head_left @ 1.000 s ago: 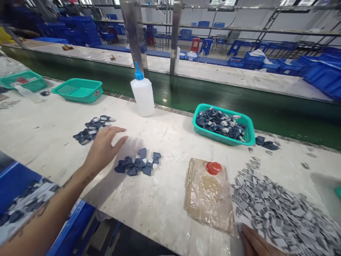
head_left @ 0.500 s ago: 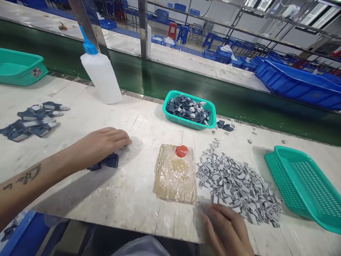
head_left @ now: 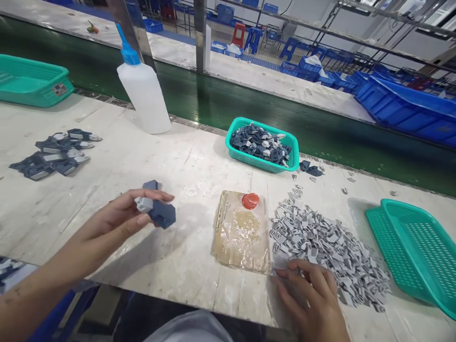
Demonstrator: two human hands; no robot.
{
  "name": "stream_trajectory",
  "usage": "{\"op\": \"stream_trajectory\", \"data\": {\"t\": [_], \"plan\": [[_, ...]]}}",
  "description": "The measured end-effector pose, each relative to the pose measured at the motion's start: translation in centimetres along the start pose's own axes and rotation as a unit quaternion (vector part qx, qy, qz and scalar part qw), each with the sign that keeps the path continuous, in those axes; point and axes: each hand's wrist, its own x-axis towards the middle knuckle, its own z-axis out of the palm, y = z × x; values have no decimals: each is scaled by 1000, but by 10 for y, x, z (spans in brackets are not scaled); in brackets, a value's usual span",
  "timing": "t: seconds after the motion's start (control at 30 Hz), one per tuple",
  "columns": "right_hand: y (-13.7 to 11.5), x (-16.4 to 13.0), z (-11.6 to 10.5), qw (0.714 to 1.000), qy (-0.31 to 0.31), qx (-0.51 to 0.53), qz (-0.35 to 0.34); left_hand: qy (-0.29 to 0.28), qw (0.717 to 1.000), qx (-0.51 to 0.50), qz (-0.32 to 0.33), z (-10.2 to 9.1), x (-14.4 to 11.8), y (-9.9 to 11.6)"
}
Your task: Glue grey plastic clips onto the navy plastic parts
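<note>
My left hand (head_left: 124, 216) is raised over the table, its thumb and fingers closed on a dark blue plastic part (head_left: 164, 214) with a light grey tip. Another dark blue piece (head_left: 152, 185) shows just behind those fingers. At the near edge of a heap of small grey plastic clips (head_left: 327, 251), my right hand (head_left: 313, 297) has thumb and fingertips drawn together; whatever they hold is too small to make out. Between the hands lies a plastic-wrapped board (head_left: 242, 237) with a wet, glossy patch and a red cap (head_left: 250, 201) on it.
A green basket (head_left: 263, 164) full of blue parts stands at the back. An empty-looking green basket (head_left: 409, 256) is at right, another (head_left: 32, 90) at far left. A white squeeze bottle (head_left: 144, 95) stands near several blue parts (head_left: 53, 154). Behind runs a green conveyor belt (head_left: 213, 102).
My left hand has turned palm-up and now shows the dark blue part in its fingers; before, it was palm-down over dark blue pieces. My right hand stays beside the grey heap, fingertips closer together.
</note>
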Motion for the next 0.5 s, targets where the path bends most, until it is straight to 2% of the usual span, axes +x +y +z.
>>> {"op": "stream_trajectory", "data": {"t": [0.07, 0.13, 0.23, 0.3, 0.4, 0.5], "plan": [[2, 1, -2, 1000, 2, -3, -16, 2, 990, -115, -78, 5, -10, -7], [4, 3, -6, 999, 5, -18, -35, -9, 975, -179, -130, 12, -18, -16], [4, 17, -13, 996, 18, -63, -55, -27, 947, -263, -181, 24, -29, -31], [-1, 35, -15, 995, 42, -76, -40, -28, 925, -318, -204, 33, -35, -40], [-10, 67, -8, 995, 81, -53, -20, -19, 894, -378, -238, 43, -44, -54], [-14, 92, 8, 997, 68, -34, -31, -9, 870, -416, -266, 46, -50, -67]]}}
